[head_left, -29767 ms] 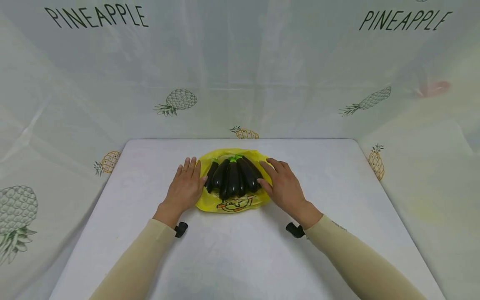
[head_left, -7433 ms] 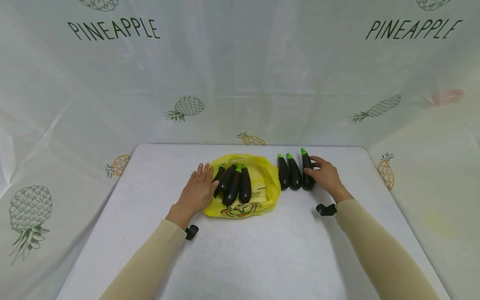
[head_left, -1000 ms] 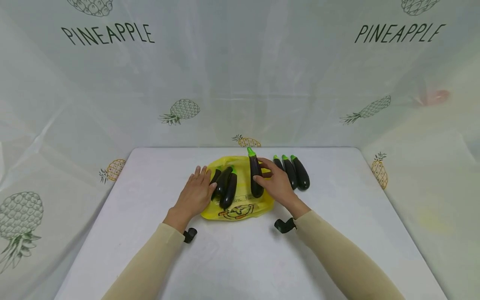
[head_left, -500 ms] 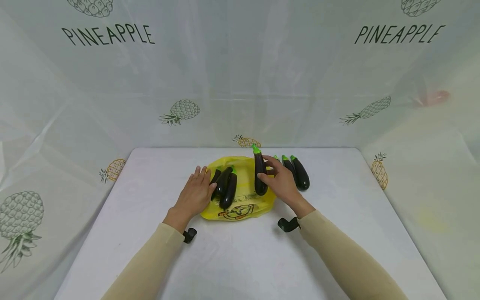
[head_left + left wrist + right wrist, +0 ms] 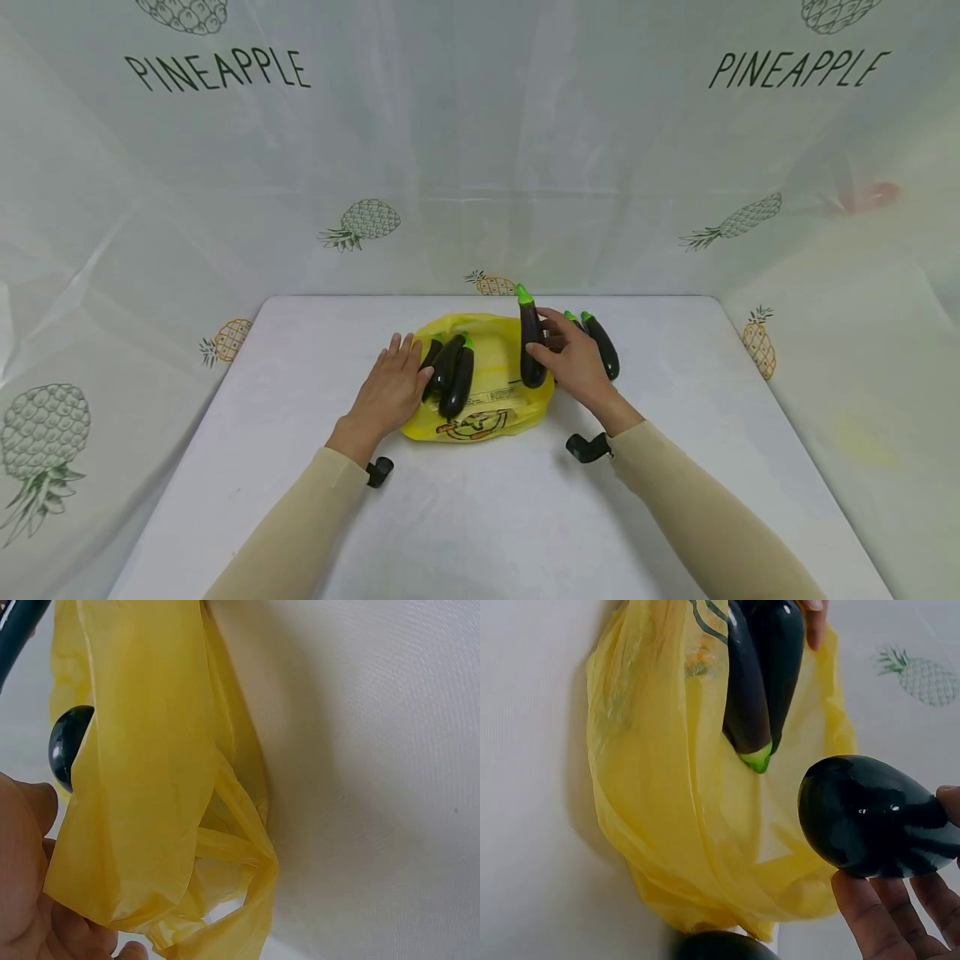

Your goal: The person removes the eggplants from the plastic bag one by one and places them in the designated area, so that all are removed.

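My right hand (image 5: 576, 358) pinches a dark purple eggplant (image 5: 531, 346) with a green stem, between thumb and fingers. It is held up over the right edge of a yellow plastic bag (image 5: 491, 375); the right wrist view shows the held eggplant's rounded end (image 5: 874, 817) close up. My left hand (image 5: 390, 387) rests with straight fingers along the bag's left edge. Inside the open bag several eggplants (image 5: 456, 383) lie side by side near that hand. In the left wrist view, one eggplant's rounded end (image 5: 69, 750) peeks past the plastic.
To the right of the bag, eggplants (image 5: 602, 346) lie on the white table (image 5: 465, 517), partly hidden behind my right hand. A pale curtain (image 5: 480, 150) printed with pineapples hangs behind the table.
Earlier, all the eggplants lay in the bag; several now lie on the table to the right. In the last second my right hand carried another eggplant rightward. The left hand stayed put.
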Motion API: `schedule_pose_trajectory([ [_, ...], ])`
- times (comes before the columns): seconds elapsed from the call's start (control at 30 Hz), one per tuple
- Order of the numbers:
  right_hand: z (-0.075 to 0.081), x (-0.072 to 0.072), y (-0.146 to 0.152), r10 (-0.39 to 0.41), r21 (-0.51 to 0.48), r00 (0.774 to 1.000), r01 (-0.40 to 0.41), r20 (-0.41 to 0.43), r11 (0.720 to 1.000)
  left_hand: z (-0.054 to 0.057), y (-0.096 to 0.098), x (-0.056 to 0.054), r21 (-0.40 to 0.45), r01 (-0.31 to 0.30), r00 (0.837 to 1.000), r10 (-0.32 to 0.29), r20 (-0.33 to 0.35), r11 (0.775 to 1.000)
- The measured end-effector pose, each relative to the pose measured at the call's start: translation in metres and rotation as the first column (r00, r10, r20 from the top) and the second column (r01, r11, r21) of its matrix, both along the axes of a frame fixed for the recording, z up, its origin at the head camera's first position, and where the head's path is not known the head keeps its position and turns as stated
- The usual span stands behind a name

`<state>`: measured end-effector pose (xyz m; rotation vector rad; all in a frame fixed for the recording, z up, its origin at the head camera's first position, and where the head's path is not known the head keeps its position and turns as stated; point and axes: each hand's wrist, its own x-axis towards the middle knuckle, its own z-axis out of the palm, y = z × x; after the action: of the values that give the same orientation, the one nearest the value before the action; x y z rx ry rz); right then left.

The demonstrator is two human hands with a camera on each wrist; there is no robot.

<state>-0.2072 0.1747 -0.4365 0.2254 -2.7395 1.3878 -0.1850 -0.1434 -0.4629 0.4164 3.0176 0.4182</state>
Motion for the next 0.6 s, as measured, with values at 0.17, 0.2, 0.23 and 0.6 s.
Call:
schedule_pose_trajectory([
  [0.17, 0.004, 0.001, 0.006, -0.005, -0.006, 1.000, 0.005, 0.002, 1.000, 0.001, 0.000, 0.000, -0.002, 0.002, 1.000, -0.002, 0.000, 1.000],
  [0.2, 0.005, 0.001, 0.008, -0.006, -0.004, 1.000, 0.006, 0.002, 1.000, 0.001, -0.001, 0.000, 0.000, 0.003, 1.000, -0.003, 0.001, 1.000],
  [0.23, 0.005, 0.001, 0.010, -0.008, -0.002, 1.000, 0.008, 0.000, 1.000, 0.001, -0.001, 0.000, 0.002, 0.003, 1.000, -0.003, 0.003, 1.000],
  [0.6, 0.005, -0.004, 0.036, -0.047, 0.015, 0.999, 0.047, -0.004, 0.999, 0.001, -0.001, -0.001, 0.004, 0.005, 1.000, -0.005, 0.009, 1.000],
])
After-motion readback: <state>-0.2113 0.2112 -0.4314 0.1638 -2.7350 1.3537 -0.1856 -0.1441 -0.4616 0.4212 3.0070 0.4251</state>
